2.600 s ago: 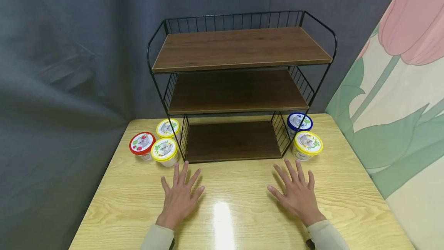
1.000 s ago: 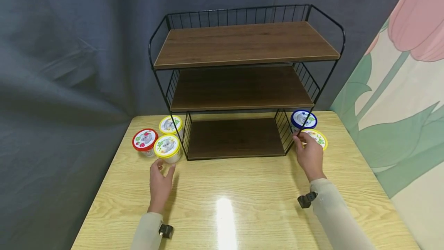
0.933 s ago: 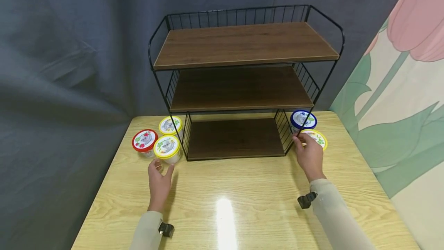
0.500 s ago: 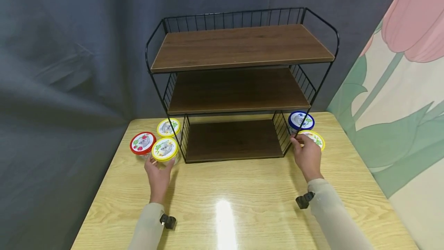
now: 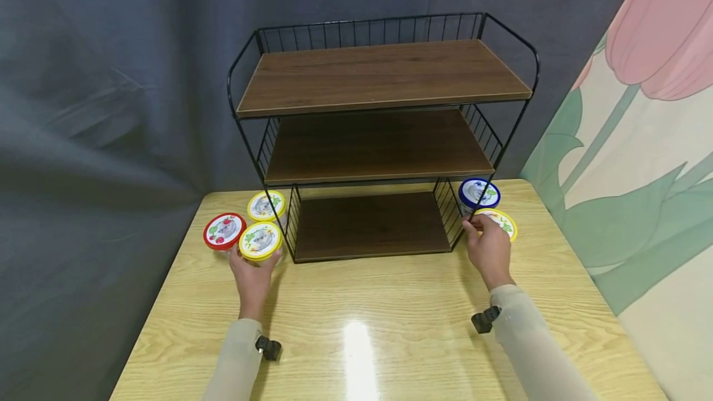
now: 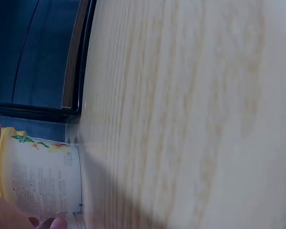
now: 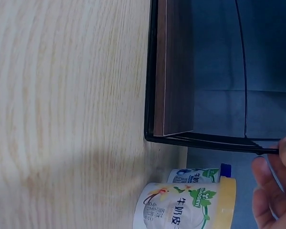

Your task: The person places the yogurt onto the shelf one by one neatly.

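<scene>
My left hand (image 5: 253, 283) reaches round the front yellow-lidded tub (image 5: 260, 240), thumb on its right side and fingers on its left. The white printed tub (image 6: 42, 176) stands on the table between thumb and fingers in the left wrist view. On the other side, my right hand (image 5: 490, 255) pinches the black front post of the wire rack (image 5: 384, 73). Thumb and fingertips meet on that thin metal rod (image 7: 219, 144) in the right wrist view. Just beyond the right hand is another yellow-lidded tub (image 7: 181, 207), partly hidden by it in the head view.
A red-lidded tub (image 5: 224, 231) and a second yellow-lidded tub (image 5: 266, 205) stand close to the left hand. Behind the right hand is a blue-lidded tub (image 5: 479, 193). The three-tier rack has brown boards. A grey curtain (image 5: 111, 141) hangs behind the wooden table (image 5: 379, 302).
From lying spread on the table, both hands moved forward. The right took the rack post first and has stayed there. The left then closed in round the front yellow-lidded tub.
</scene>
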The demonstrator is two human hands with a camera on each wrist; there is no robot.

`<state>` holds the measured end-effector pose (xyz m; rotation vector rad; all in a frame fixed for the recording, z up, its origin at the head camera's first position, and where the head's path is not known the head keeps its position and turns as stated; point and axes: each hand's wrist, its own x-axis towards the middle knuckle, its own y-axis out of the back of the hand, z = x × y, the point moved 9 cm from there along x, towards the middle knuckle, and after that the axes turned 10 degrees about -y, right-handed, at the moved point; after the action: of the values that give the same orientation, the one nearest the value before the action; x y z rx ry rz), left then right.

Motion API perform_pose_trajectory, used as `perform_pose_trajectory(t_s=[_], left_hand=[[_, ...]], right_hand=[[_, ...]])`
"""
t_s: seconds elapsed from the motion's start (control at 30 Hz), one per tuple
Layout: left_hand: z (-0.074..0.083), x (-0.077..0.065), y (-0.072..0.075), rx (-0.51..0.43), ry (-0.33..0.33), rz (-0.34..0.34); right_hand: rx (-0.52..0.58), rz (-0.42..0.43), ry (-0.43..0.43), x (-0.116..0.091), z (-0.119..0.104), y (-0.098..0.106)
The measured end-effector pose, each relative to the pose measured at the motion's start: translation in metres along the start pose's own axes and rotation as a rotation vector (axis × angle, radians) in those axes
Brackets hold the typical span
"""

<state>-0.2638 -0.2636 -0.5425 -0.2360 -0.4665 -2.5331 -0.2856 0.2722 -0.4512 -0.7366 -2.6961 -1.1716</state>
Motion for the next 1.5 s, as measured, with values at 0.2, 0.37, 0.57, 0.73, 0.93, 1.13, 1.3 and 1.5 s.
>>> perform_pose_trajectory(t_s=[0.2,0.37,0.57,0.73,0.93,1.13,1.3,1.5], left_hand=[[0.0,0.002,0.001,-0.036,-0.015,-0.013],[0.0,0.002,0.001,-0.06,0.02,-0.042],[-0.008,0.003,0.0,-0.108,0.05,-0.093],[-0.017,0.004,0.002,-0.135,0.106,-0.193],[-0.022,0.007,0.009,-0.099,0.145,-0.35],[-0.026,0.008,0.013,-0.085,0.143,-0.504],[-0.027,0.011,0.011,-0.108,0.114,-0.558],[-0.021,0.007,0.01,-0.124,0.13,-0.538]], right_hand=[[-0.004,-0.01,-0.022,0.0,0.002,-0.003],[-0.007,-0.021,-0.034,0.001,0.003,-0.004],[-0.005,-0.016,-0.024,0.0,0.002,-0.004],[-0.011,-0.014,-0.018,0.0,0.002,-0.004],[-0.007,-0.008,-0.015,0.0,0.002,-0.004],[0.0,-0.005,-0.006,-0.001,0.002,-0.004],[0.001,-0.007,-0.012,-0.001,0.003,-0.004],[-0.003,-0.016,-0.009,-0.001,0.001,-0.004]])
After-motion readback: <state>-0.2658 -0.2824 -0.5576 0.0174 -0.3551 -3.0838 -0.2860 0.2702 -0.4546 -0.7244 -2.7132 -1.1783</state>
